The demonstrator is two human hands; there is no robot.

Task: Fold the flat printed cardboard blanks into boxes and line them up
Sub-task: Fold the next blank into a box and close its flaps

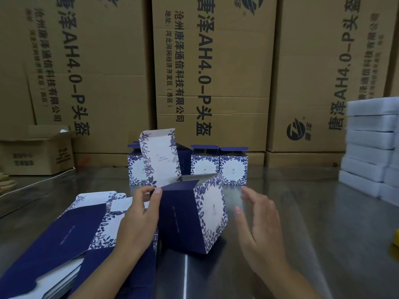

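Observation:
A half-formed box (pixel 194 214), navy on one side and white with blue flowers on the other, stands tilted on the steel table (pixel 313 223), its long white lid flap (pixel 159 158) sticking up. My left hand (pixel 138 221) pinches the box's upper left edge at the base of that flap. My right hand (pixel 257 225) hovers just right of the box with fingers spread, apart from it. A stack of flat printed blanks (pixel 71 238) lies under my left forearm. Three folded boxes (pixel 233 167) stand in a row behind, lids open.
Tall brown shipping cartons (pixel 213 72) wall off the back of the table. A small open carton (pixel 36 152) sits at the far left. Stacked white boxes (pixel 371 143) rise at the right edge. A yellow object (pixel 396 238) shows at the right border.

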